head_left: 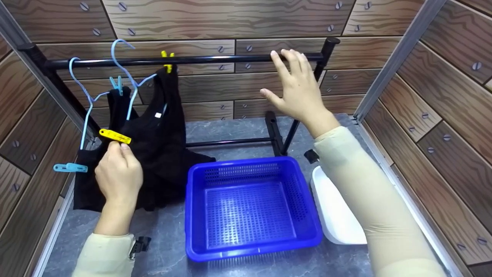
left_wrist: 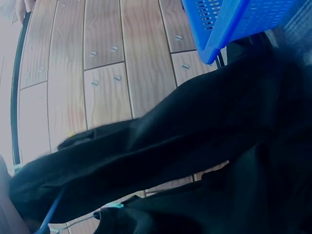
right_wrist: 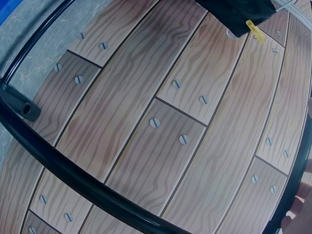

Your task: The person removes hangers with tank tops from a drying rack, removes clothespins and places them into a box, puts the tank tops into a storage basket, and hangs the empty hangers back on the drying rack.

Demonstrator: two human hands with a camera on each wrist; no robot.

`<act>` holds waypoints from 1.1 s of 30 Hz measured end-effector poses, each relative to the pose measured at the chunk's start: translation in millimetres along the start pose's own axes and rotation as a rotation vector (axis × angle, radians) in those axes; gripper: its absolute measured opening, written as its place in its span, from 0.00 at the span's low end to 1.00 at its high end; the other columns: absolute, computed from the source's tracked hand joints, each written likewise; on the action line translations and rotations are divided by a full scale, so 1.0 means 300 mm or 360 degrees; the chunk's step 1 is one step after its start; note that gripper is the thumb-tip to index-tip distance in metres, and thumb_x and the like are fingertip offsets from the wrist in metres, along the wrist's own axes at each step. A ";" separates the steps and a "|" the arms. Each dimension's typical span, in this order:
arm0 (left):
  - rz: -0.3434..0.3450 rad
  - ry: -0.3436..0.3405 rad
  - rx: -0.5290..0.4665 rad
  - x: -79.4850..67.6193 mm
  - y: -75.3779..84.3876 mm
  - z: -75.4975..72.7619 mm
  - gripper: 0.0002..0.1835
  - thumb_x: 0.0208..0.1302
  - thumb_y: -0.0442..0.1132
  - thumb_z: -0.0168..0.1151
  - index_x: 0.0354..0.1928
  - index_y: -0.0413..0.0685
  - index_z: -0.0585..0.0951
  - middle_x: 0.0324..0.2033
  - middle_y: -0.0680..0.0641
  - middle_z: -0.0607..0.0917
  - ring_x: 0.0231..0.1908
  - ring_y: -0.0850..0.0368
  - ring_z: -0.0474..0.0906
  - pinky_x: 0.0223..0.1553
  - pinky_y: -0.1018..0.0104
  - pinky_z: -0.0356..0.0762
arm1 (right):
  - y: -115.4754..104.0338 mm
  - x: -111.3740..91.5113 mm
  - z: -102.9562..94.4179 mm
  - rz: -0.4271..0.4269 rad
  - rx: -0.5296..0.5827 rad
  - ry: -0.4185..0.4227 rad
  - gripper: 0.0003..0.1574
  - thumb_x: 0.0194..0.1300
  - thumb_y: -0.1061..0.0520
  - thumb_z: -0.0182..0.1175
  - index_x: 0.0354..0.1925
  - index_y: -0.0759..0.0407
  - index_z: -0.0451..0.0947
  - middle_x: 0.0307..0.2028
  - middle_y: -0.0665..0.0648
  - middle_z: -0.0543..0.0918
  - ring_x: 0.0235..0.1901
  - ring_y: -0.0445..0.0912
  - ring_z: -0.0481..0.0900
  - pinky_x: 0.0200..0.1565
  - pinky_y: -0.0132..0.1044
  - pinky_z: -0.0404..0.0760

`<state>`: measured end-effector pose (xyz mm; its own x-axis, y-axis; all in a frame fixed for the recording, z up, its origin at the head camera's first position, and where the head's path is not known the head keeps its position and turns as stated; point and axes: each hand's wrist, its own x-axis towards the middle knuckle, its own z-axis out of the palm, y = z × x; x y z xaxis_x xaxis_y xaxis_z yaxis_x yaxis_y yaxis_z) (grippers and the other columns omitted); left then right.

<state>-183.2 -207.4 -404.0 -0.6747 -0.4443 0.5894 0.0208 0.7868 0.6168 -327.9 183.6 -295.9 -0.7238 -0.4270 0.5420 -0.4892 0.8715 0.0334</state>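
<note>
Can't separate one of the black garments [head_left: 161, 169] from the other down low, way too dark, plus partly blocked by the left hand [head_left: 119, 173]. Hanging from light-blue hangers [head_left: 134, 86] near the left end of the black rail [head_left: 215, 59], over toward the left edge of the surface [head_left: 226, 129]. Can't see all of the white basin [head_left: 336, 215] either, partly covered by the right sleeve [head_left: 369, 200], near the surface's right edge. Also can't see the surface's front edge, cut off at the bottom of the head view. Getting just a cropped sliver of each hand in the wrist views. As for the hands: closed on the left, with a yellow clothespin [head_left: 115, 136] pinched between thumb and curled fingers, right in front of the garments. Can't tell whether clipped onto fabric or not. Wide open on the right hand [head_left: 298, 84], with fingers spread and fingertips up at the rail near its right end, but can't tell whether actually touching. Got a blue basket [head_left: 253, 250] too, sitting between garments and basin.
</note>
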 end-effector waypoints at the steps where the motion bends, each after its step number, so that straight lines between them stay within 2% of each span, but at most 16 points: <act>1: 0.0034 0.0017 -0.0010 -0.002 -0.001 0.001 0.16 0.72 0.41 0.48 0.32 0.33 0.73 0.24 0.30 0.78 0.27 0.23 0.74 0.31 0.35 0.65 | 0.000 0.000 -0.001 0.0002 -0.0005 -0.0001 0.55 0.67 0.26 0.49 0.79 0.52 0.47 0.73 0.63 0.54 0.75 0.58 0.47 0.74 0.45 0.36; 8: 0.0271 0.0153 -0.0050 -0.012 -0.011 0.007 0.17 0.69 0.41 0.49 0.29 0.32 0.74 0.21 0.32 0.75 0.22 0.25 0.71 0.26 0.36 0.63 | -0.001 0.002 -0.006 0.0008 -0.0010 -0.0002 0.56 0.67 0.26 0.51 0.79 0.51 0.47 0.74 0.64 0.54 0.75 0.59 0.47 0.74 0.45 0.34; 17: 0.0449 0.0239 -0.0077 -0.020 -0.008 0.024 0.17 0.68 0.42 0.49 0.28 0.34 0.74 0.17 0.37 0.71 0.17 0.31 0.67 0.20 0.38 0.61 | -0.002 0.004 -0.004 0.0007 -0.0011 -0.0019 0.56 0.67 0.26 0.50 0.79 0.51 0.47 0.74 0.63 0.54 0.75 0.58 0.47 0.74 0.45 0.35; 25: 0.0607 0.0202 -0.0057 -0.025 -0.004 0.024 0.17 0.69 0.41 0.47 0.26 0.36 0.72 0.15 0.40 0.68 0.14 0.36 0.66 0.17 0.41 0.61 | -0.002 0.004 -0.003 -0.0003 -0.0014 0.0003 0.56 0.67 0.25 0.49 0.79 0.52 0.48 0.74 0.64 0.55 0.75 0.60 0.48 0.74 0.45 0.35; 33: 0.0658 0.0189 -0.0093 -0.039 -0.012 0.036 0.16 0.68 0.41 0.48 0.25 0.37 0.71 0.15 0.41 0.69 0.14 0.37 0.66 0.16 0.42 0.60 | 0.000 0.003 0.002 0.0003 -0.0024 -0.0003 0.56 0.67 0.25 0.49 0.79 0.52 0.47 0.74 0.64 0.54 0.75 0.59 0.47 0.74 0.45 0.36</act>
<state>-183.4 -200.5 -418.8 -0.5112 -0.1457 0.8470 0.3157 0.8848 0.3427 -328.8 183.0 -295.8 -0.7256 -0.4261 0.5403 -0.4807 0.8757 0.0451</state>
